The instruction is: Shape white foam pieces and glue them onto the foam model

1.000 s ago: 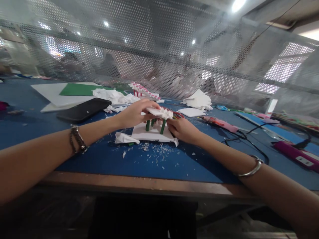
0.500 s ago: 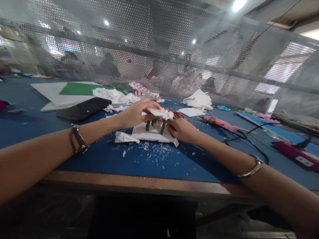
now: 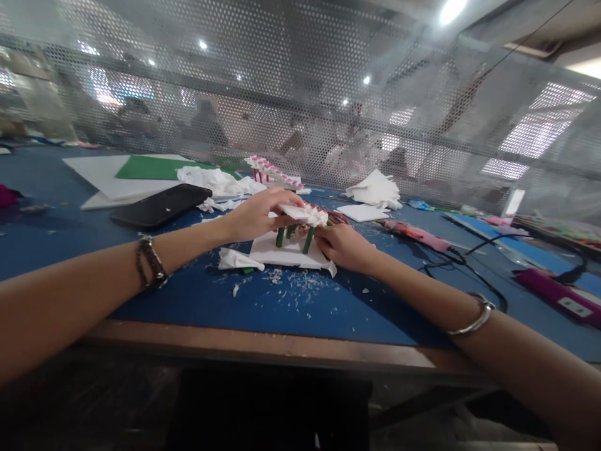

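Note:
In the middle of the table stands a small craft model with a white top (image 3: 315, 215) on green legs (image 3: 308, 240), over a white foam board base (image 3: 277, 254). My left hand (image 3: 263, 212) is closed on the left part of the white top, thumb below and fingers above. My right hand (image 3: 346, 245) is closed at the model's right side, by a green leg; its fingertips are partly hidden, so what they grip cannot be made out. Reddish wires or strands show behind the model. A crumpled white paper piece (image 3: 240, 259) lies at the base's left corner.
A black phone (image 3: 162, 207), white sheets (image 3: 107, 178) and crumpled tissue (image 3: 211, 180) lie left. Behind stands a pink-and-white model (image 3: 272, 170). To the right are a pink glue gun (image 3: 416, 235), black cable (image 3: 488, 282) and purple power strip (image 3: 556, 294). White scraps litter the front.
The view has shifted very slightly. Both hands keep their hold and place at the model, with no other visible change.

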`<state>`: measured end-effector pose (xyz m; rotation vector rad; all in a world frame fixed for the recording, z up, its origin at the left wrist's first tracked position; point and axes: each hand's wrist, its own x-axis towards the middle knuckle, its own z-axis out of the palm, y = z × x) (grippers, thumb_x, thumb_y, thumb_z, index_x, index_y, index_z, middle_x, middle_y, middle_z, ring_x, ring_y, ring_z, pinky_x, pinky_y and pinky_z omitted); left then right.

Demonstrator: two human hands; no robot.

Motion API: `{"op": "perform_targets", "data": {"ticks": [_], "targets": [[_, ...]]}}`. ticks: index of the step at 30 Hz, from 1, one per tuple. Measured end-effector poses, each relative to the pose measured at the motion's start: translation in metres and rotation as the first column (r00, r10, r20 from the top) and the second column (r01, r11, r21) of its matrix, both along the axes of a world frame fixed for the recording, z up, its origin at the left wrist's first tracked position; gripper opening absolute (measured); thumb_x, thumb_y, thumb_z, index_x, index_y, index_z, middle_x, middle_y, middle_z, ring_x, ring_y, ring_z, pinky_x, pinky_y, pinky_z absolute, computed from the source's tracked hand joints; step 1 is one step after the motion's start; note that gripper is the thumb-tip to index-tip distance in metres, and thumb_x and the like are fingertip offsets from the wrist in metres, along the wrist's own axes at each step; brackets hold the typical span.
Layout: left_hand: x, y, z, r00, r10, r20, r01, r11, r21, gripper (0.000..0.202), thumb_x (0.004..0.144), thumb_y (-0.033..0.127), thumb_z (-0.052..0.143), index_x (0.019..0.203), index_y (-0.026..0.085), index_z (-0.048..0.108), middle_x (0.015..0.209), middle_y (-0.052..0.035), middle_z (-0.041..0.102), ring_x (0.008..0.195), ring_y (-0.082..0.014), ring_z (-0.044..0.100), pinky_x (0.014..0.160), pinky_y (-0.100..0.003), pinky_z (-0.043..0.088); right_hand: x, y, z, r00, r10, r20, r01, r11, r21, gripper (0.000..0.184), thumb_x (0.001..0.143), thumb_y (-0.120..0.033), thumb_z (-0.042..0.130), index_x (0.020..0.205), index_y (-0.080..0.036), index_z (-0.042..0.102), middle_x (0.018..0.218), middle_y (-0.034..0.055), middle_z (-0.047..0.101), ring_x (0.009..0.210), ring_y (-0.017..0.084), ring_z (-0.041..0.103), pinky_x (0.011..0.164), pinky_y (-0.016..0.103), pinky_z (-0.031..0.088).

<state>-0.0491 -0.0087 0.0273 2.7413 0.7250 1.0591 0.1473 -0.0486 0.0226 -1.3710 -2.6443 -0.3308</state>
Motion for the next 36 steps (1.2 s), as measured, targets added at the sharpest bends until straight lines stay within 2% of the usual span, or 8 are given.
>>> {"op": "perform_targets", "data": {"ticks": [11, 17, 26, 30, 36], "targets": [[-0.0017, 0.0032, -0.0009, 1.0, 0.01, -0.012, -0.01, 1.0, 0.009, 0.025, 0.078, 0.035, 0.045, 0.097, 0.019, 0.052, 0.096, -0.0067, 0.054, 0.089, -0.0185, 0.05, 0.073, -0.029, 0.042, -0.0012, 0.0042, -0.0001, 1.0, 0.003, 0.029, -0.001, 0.999, -0.054, 0.028, 0.08, -0.016, 0.035, 0.091, -0.012, 0.06, 0.082, 0.0119, 0.064, 0.069, 0.016, 0.055, 0.062, 0.025, 0.035], [-0.0024, 0.0021, 0.0018, 0.999, 0.024, -0.049, -0.025, 1.0, -0.01, 0.025, 0.079, 0.035, 0.045, 0.098, 0.02, 0.051, 0.098, -0.0064, 0.053, 0.09, -0.0183, 0.05, 0.072, -0.028, 0.042, 0.0007, 0.003, 0.0003, 1.0, 0.012, 0.003, -0.012, 0.999, -0.035, 0.028, 0.078, -0.011, 0.034, 0.093, -0.011, 0.058, 0.082, 0.0121, 0.064, 0.068, 0.016, 0.055, 0.063, 0.025, 0.035], [-0.0045, 0.0062, 0.0016, 0.996, 0.022, -0.084, -0.024, 0.999, -0.031, 0.029, 0.079, 0.037, 0.045, 0.1, 0.019, 0.051, 0.098, -0.008, 0.051, 0.09, -0.0197, 0.05, 0.069, -0.029, 0.043, 0.0017, 0.0061, -0.0023, 0.999, -0.001, 0.042, 0.003, 1.0, -0.029, 0.031, 0.08, -0.017, 0.033, 0.099, -0.012, 0.056, 0.084, 0.0119, 0.064, 0.069, 0.016, 0.055, 0.06, 0.026, 0.032], [-0.0043, 0.0058, 0.0016, 0.997, 0.028, -0.074, -0.03, 0.999, -0.032, 0.028, 0.079, 0.038, 0.044, 0.099, 0.02, 0.051, 0.098, -0.0076, 0.051, 0.088, -0.0189, 0.05, 0.067, -0.028, 0.043, 0.0012, 0.001, -0.0003, 0.998, -0.046, 0.046, 0.046, 0.999, 0.006, 0.033, 0.08, -0.017, 0.03, 0.102, -0.013, 0.055, 0.085, 0.0124, 0.064, 0.071, 0.017, 0.055, 0.057, 0.026, 0.031], [-0.0037, 0.0047, 0.0031, 0.997, 0.018, -0.081, -0.021, 0.999, -0.034, 0.029, 0.078, 0.039, 0.044, 0.098, 0.019, 0.05, 0.097, -0.0079, 0.052, 0.089, -0.0203, 0.049, 0.07, -0.03, 0.042, -0.0022, -0.0016, -0.0002, 0.989, -0.119, 0.087, 0.117, 0.992, 0.037, 0.035, 0.082, -0.022, 0.028, 0.105, -0.014, 0.053, 0.08, 0.012, 0.064, 0.062, 0.017, 0.055, 0.049, 0.026, 0.024]]}}
